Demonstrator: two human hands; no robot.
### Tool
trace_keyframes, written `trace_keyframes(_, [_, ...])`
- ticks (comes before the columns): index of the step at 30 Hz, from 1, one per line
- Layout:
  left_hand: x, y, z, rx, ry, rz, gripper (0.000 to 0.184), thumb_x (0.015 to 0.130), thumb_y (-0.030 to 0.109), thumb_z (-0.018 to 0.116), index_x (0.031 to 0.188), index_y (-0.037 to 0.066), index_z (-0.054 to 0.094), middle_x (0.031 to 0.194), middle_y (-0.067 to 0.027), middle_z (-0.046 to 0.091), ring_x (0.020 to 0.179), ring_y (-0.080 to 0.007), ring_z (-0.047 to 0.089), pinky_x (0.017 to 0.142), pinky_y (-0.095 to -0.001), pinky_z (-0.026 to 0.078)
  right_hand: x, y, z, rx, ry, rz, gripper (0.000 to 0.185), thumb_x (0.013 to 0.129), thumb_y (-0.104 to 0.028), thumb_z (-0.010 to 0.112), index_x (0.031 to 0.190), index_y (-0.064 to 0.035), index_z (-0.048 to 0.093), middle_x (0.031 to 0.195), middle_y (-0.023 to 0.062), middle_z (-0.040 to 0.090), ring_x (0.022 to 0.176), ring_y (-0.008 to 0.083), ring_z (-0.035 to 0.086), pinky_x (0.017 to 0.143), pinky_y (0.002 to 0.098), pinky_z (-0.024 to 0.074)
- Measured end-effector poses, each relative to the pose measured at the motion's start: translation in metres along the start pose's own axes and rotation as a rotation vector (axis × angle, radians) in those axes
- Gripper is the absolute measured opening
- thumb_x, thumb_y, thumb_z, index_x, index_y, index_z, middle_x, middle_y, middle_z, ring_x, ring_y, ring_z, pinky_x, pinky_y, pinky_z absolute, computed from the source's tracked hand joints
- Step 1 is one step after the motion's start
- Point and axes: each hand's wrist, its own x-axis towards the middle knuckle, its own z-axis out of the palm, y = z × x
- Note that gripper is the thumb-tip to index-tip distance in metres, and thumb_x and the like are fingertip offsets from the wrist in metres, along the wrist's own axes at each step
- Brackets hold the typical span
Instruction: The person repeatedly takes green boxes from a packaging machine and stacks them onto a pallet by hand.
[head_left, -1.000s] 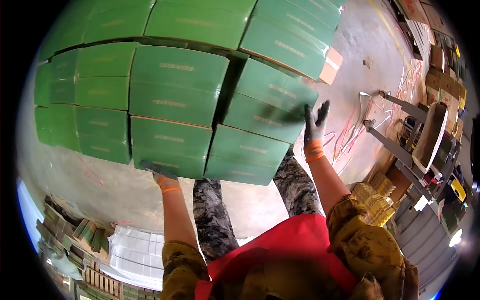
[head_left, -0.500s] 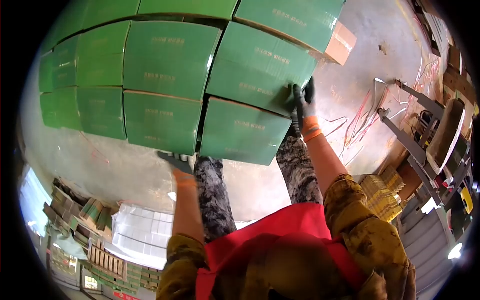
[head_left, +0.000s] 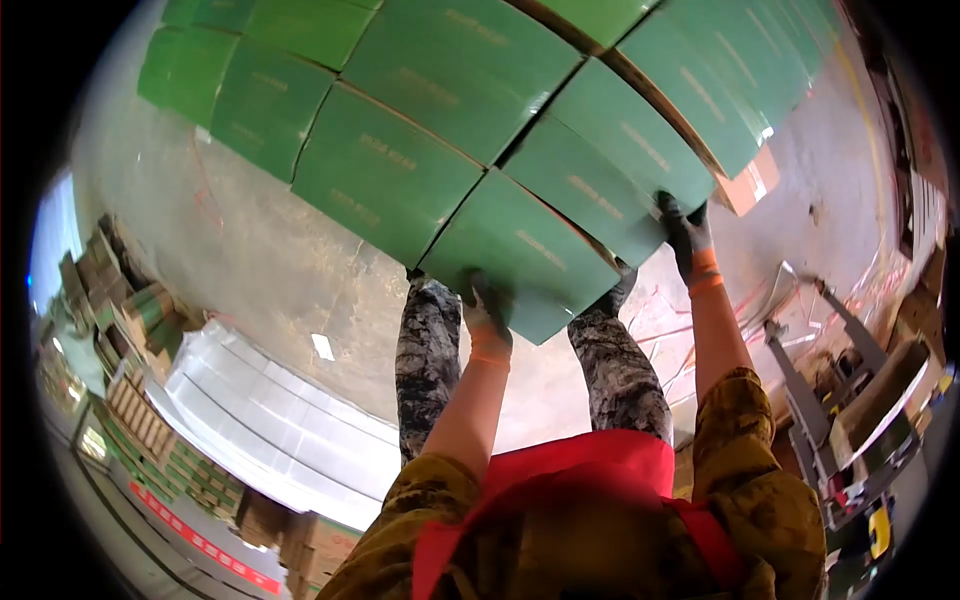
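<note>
I see left hand [head_left: 487,310], dark-gloved, against lower-left edge of near green box [head_left: 525,255]; blur hides fingers, so I cannot tell spread. Right hand [head_left: 687,238], also gloved, has thumb and fingers parted wide at outer right corner of second green box [head_left: 605,165], just beyond near one. Both boxes adjoin more green boxes [head_left: 440,75], ahead of my patterned trouser legs [head_left: 625,375].

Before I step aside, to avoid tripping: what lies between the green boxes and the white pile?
Mostly bare floor, with a small white patch, perhaps paper, between the green boxes and white pile in the head view.
</note>
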Motion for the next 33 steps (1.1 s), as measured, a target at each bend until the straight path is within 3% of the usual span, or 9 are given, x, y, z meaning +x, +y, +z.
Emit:
trace_keyframes(6, [0.011,0.003,-0.011,0.135,0.01,0.058,0.05,0.095,0.033,0.053,0.132,0.001,0.042,0.118,-0.0076,0.056,0.103,-0.0189,0.054,0.087,-0.031,0.044,-0.001,-0.009,-0.003,-0.108,-0.006,0.321,0.053,0.087,-0.028,0.065,0.134,-0.0187,0.042,0.127,-0.0005,0.054,0.112,0.0151,0.053,0.081,0.0377,0.0485])
trace_keyframes(12, [0.022,0.035,-0.028,0.078,0.092,0.17,0.073,0.09,0.025,0.059,0.143,-0.004,0.018,0.146,-0.0179,0.029,0.133,-0.0256,0.033,0.108,-0.0322,0.028,-0.008,0.004,-0.043,-0.169,0.105,-0.089,0.076,0.09,-0.035,0.057,0.149,-0.0304,0.009,0.154,-0.0046,0.01,0.139,0.0197,0.025,0.107,0.0542,0.0162])
trace_keyframes(17, [0.026,0.003,-0.016,0.313,0.089,0.091,0.101,0.078,0.041,0.072,0.143,-0.008,0.011,0.148,-0.0233,0.023,0.136,-0.03,0.028,0.111,-0.0342,0.022,0.002,-0.048,-0.019,-0.001,0.207,0.358,0.074,0.085,-0.054,0.056,0.146,-0.0315,0.02,0.15,-0.0001,0.023,0.134,0.035,0.028,0.097,0.0546,0.0364])
trace_keyframes(18, [0.02,0.001,-0.01,0.121,-0.059,0.066,0.085,0.084,0.028,0.068,0.143,-0.003,0.016,0.144,-0.019,0.032,0.128,-0.0285,0.039,0.107,-0.0343,0.031,0.026,-0.039,-0.035,0.256,-0.063,0.639,0.062,0.084,-0.057,0.058,0.134,-0.0244,0.043,0.135,0.0008,0.043,0.123,0.0316,0.04,0.095,0.0509,0.0401])
trace_keyframes(23, [0.026,-0.027,0.01,-0.238,0.049,0.17,0.058,0.09,-0.001,0.053,0.14,0.007,0.026,0.128,-0.012,0.048,0.117,-0.0247,0.049,0.096,-0.0301,0.043,0.004,-0.016,0.019,0.07,-0.097,0.484,0.048,0.081,-0.059,0.061,0.11,-0.0207,0.059,0.107,-0.0012,0.058,0.105,0.0203,0.051,0.085,0.0459,0.0462])
trace_keyframes(28, [0.046,-0.014,-0.041,0.034,-0.103,0.052,0.074,0.087,0.021,0.065,0.144,0.002,0.02,0.138,-0.0205,0.04,0.128,-0.0296,0.041,0.103,-0.0323,0.034,0.013,-0.01,-0.018,-0.18,0.152,0.395,0.058,0.087,-0.069,0.035,0.124,-0.0264,0.051,0.136,0.0005,0.044,0.128,0.027,0.036,0.097,0.0509,0.0362])
trace_keyframes(30, [0.035,0.021,-0.076,0.241,-0.07,0.025,0.086,0.085,0.038,0.067,0.145,0.0,0.018,0.144,-0.0269,0.029,0.135,-0.0301,0.03,0.108,-0.0331,0.026,-0.027,-0.007,-0.019,-0.406,0.22,0.355,0.065,0.088,-0.068,0.022,0.144,-0.0366,0.027,0.154,-0.0017,0.014,0.136,0.0304,0.021,0.099,0.0541,0.0302])
trace_keyframes(32, [0.022,0.035,-0.133,0.007,-0.067,0.011,0.061,0.089,0.029,0.062,0.136,0.001,0.035,0.128,-0.0152,0.048,0.117,-0.0218,0.045,0.1,-0.0298,0.035,-0.049,0.038,-0.106,-0.511,-0.006,0.396,0.055,0.088,-0.058,0.044,0.136,-0.0303,0.04,0.112,0.0034,0.058,0.078,0.0208,0.057,0.064,0.039,0.0486])
trace_keyframes(33, [0.005,0.045,-0.161,-0.258,-0.017,-0.081,0.049,0.091,0.025,0.059,0.131,0.003,0.043,0.116,-0.0084,0.055,0.104,-0.0168,0.052,0.093,-0.0285,0.041,-0.026,0.089,-0.204,-0.564,-0.195,0.508,0.044,0.086,-0.05,0.055,0.116,-0.0186,0.051,0.082,0.0017,0.058,0.054,0.0161,0.049,0.048,0.0334,0.0448])
